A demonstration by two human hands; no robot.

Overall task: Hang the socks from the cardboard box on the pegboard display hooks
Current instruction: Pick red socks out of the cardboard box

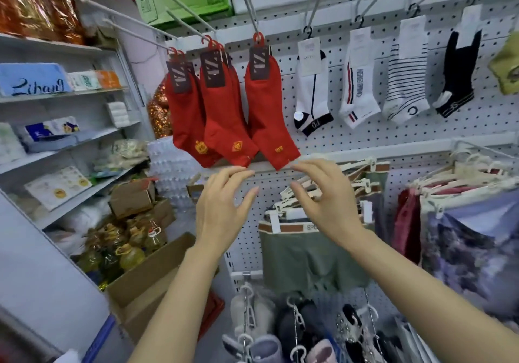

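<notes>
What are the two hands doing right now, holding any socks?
Left hand: open, fingers loosely spread, holding nothing, just below the red socks.
Right hand: open, fingers loosely spread, holding nothing.

Bright, even indoor light with soft shadows; wide-angle view bends the edges, corners blurred, centre slightly soft.

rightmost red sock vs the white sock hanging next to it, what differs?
The rightmost red sock is solid red with a small gold mark near the toe; the white sock has dark trim and a black toe band. The red sock hangs lower and looks longer. Its hanger is red with a dark tag; the white sock's is black with a white tag. Both hang from pegboard hooks.
</notes>
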